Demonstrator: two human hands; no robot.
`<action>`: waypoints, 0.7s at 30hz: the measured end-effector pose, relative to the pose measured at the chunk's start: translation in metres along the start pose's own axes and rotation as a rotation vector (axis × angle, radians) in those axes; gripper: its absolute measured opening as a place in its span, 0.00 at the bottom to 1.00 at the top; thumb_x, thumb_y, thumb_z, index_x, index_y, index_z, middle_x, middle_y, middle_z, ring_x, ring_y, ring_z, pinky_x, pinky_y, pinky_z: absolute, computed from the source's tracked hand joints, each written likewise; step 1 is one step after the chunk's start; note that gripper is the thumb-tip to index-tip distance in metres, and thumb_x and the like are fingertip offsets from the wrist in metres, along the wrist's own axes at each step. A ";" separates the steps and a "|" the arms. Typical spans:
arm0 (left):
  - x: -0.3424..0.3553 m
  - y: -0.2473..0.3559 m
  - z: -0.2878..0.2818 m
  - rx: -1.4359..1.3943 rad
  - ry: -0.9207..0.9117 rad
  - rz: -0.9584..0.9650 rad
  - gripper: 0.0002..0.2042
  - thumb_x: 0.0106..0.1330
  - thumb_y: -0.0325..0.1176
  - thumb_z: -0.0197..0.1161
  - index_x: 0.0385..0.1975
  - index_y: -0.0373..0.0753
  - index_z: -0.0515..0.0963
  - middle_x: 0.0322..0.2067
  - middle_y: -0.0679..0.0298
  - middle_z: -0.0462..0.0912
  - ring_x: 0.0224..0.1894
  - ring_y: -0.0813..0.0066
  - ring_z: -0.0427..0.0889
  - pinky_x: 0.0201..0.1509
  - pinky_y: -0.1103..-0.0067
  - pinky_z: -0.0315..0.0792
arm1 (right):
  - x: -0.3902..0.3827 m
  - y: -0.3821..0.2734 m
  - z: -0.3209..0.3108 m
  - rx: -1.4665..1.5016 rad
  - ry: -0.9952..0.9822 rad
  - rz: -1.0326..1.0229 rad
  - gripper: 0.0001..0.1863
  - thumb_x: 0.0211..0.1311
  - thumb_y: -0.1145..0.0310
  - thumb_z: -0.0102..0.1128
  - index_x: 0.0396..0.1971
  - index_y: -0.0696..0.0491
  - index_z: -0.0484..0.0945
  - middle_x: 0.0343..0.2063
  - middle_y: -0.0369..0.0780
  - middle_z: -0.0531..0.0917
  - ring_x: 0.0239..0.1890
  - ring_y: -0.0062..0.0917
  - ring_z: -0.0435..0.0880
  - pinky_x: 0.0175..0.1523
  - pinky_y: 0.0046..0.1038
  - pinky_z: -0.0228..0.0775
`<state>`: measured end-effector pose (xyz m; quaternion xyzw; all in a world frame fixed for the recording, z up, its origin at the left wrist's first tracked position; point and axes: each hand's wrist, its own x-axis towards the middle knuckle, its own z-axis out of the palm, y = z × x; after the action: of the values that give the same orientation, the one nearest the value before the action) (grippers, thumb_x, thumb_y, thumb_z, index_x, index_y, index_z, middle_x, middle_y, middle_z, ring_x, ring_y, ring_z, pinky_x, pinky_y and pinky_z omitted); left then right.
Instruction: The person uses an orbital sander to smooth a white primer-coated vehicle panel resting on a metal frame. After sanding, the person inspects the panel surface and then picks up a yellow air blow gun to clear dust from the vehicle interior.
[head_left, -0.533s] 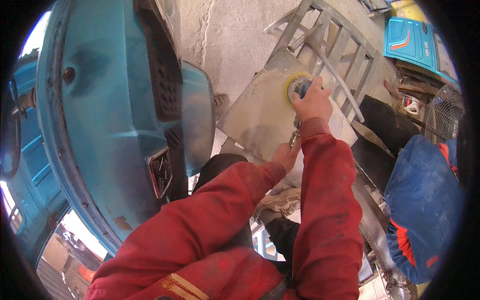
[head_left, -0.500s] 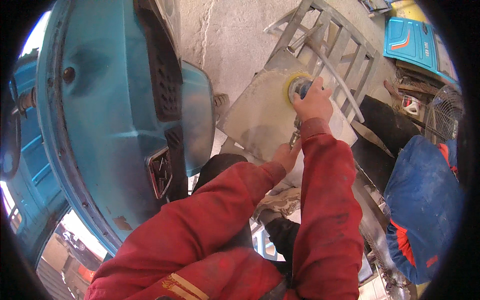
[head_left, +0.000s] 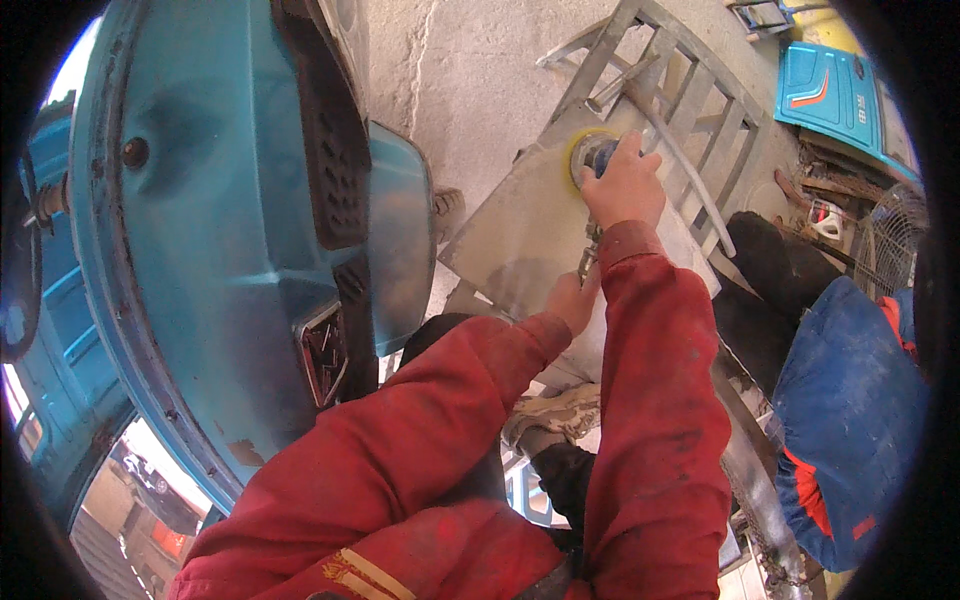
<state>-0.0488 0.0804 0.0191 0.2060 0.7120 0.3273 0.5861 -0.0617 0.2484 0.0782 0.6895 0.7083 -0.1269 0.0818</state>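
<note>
While the round sander with its yellow foam pad (head_left: 590,155) sat flat on the grey, dusty sheet-metal panel (head_left: 520,240), we had our right hand (head_left: 625,185) wrapped over the top of its body, fingers curled shut around it. We judged the tool compact but fairly heavy for its size, rigid in the housing and soft only at the pad, so the grip belonged on top, where downward pressure would keep the disc level. Our left hand (head_left: 572,300) rested at the lower part of the panel beside the metal hose fitting (head_left: 590,255) trailing from the tool; whether it pinched the panel or merely pressed on it, we could not tell. The panel looked stiff yet thin, likely sharp at the edges and apt to slide, leaning as it did on a grey metal frame of bars (head_left: 680,110). Beyond, a blue vehicle body (head_left: 220,220) filled our left side, and a person in blue clothing (head_left: 850,400) crouched at our right.
</note>
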 end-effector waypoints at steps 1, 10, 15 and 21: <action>0.002 0.002 -0.001 0.008 0.022 0.015 0.33 0.69 0.58 0.47 0.26 0.26 0.75 0.23 0.38 0.76 0.32 0.38 0.78 0.36 0.58 0.67 | 0.002 -0.002 0.000 -0.008 -0.005 0.011 0.33 0.47 0.56 0.72 0.50 0.52 0.65 0.43 0.52 0.74 0.39 0.45 0.83 0.42 0.38 0.78; 0.012 0.014 0.000 -0.029 -0.090 0.017 0.33 0.70 0.58 0.46 0.26 0.26 0.75 0.22 0.40 0.76 0.29 0.43 0.78 0.35 0.59 0.67 | 0.015 0.008 -0.002 0.006 -0.009 0.023 0.34 0.48 0.57 0.69 0.53 0.51 0.64 0.45 0.54 0.74 0.40 0.46 0.83 0.43 0.40 0.77; -0.007 0.008 0.023 0.017 -0.181 -0.076 0.34 0.69 0.60 0.46 0.27 0.25 0.76 0.22 0.40 0.76 0.29 0.42 0.77 0.37 0.59 0.68 | 0.001 0.043 -0.005 -0.018 -0.048 0.087 0.36 0.48 0.55 0.69 0.55 0.51 0.63 0.45 0.54 0.73 0.40 0.47 0.83 0.43 0.41 0.77; -0.027 0.003 0.041 0.095 -0.275 -0.082 0.35 0.68 0.62 0.48 0.29 0.26 0.77 0.23 0.40 0.76 0.31 0.40 0.77 0.38 0.59 0.68 | -0.017 0.088 0.001 0.000 -0.034 0.164 0.39 0.48 0.54 0.69 0.59 0.51 0.60 0.46 0.55 0.73 0.42 0.48 0.82 0.45 0.42 0.77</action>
<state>-0.0036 0.0737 0.0362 0.2472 0.6475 0.2376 0.6805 0.0270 0.2335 0.0757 0.7430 0.6480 -0.1315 0.1038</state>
